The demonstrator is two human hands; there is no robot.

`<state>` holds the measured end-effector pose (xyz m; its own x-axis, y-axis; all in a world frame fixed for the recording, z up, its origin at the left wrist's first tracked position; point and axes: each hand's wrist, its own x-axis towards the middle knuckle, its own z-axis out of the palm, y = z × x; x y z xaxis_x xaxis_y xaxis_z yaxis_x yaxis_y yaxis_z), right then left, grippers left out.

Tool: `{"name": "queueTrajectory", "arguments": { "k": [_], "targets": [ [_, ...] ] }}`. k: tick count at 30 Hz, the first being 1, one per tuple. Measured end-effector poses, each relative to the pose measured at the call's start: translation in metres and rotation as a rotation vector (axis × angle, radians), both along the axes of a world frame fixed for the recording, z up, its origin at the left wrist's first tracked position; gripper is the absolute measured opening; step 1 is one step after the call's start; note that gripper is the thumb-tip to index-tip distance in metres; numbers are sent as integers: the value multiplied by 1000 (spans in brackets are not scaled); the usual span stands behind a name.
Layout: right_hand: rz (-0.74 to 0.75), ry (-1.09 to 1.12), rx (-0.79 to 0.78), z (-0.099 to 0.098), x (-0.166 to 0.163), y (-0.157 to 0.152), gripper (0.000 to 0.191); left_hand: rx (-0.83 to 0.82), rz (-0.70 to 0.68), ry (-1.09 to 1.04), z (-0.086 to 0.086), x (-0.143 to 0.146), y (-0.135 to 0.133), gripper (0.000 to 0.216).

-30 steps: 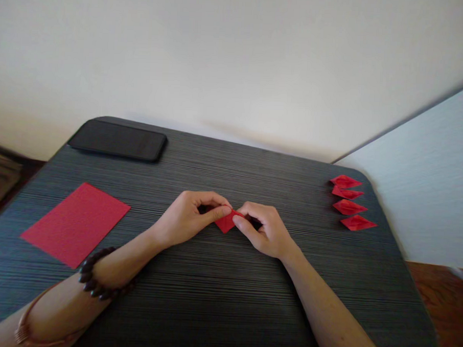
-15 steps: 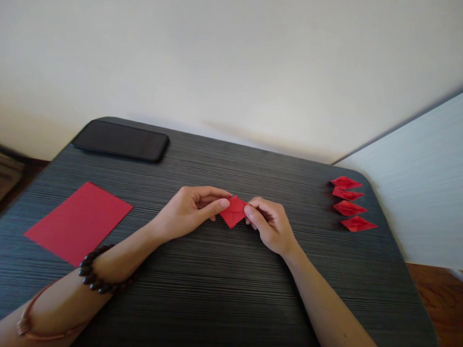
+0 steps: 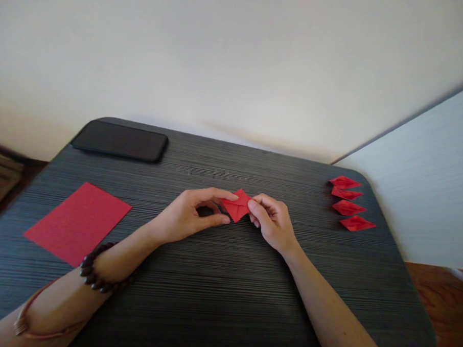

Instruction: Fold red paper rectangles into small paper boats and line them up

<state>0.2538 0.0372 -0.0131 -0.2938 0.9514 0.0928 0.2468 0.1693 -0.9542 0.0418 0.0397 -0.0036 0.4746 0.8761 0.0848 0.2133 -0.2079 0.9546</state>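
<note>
A small folded red paper piece is held up between both hands above the middle of the dark striped table. My left hand pinches its left corner between thumb and forefinger. From the other side, my right hand pinches the paper's right edge, its fingers curled. The piece shows a diamond shape with crossed creases. A bead bracelet and a thin bangle sit on my left forearm.
A flat red paper sheet lies at the table's left. A black phone rests at the back left corner. Several finished red folded pieces are lined up at the right edge. A pale wall stands behind.
The red piece has been turned and lifted slightly, so its creased diamond face shows more. Both hands shifted a little to the right and kept their grip.
</note>
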Motion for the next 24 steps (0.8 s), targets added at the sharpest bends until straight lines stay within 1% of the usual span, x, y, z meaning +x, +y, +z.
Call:
{"name": "queueTrajectory", "arguments": {
  "k": [1,3,6,7,9,10,12,14,15,18,21,24],
  "targets": [
    [6,-6,-4,0,0,0,30,46,14,37,-1,0,1,33],
    [32,-47,11,1,-1,-1,30,127,89,102,-1,-1,2,24],
    [48,-97,74,3,-3,-3,19,205,166,129,-1,-1,4,16],
    [47,-92,98,3,-4,-4,19,224,180,131,-1,-2,4,16],
    [55,-73,149,4,-5,-4,33,255,219,144,0,-2,5,15],
    [64,-74,180,4,-5,-4,36,265,245,156,0,-2,5,14],
    [74,-115,250,3,-5,-3,30,249,272,191,1,-2,5,14],
    [49,-162,295,3,-5,-2,18,191,233,222,2,-2,4,17],
    [30,-173,292,2,-5,-2,16,158,201,231,3,-2,4,19],
    [-5,-168,215,1,-5,-2,18,118,137,253,3,-1,2,23],
    [-8,-180,167,0,-5,-2,16,208,130,331,2,-1,2,21],
    [-8,-238,162,0,-6,-1,10,304,134,441,1,-1,3,18]
  ]
}}
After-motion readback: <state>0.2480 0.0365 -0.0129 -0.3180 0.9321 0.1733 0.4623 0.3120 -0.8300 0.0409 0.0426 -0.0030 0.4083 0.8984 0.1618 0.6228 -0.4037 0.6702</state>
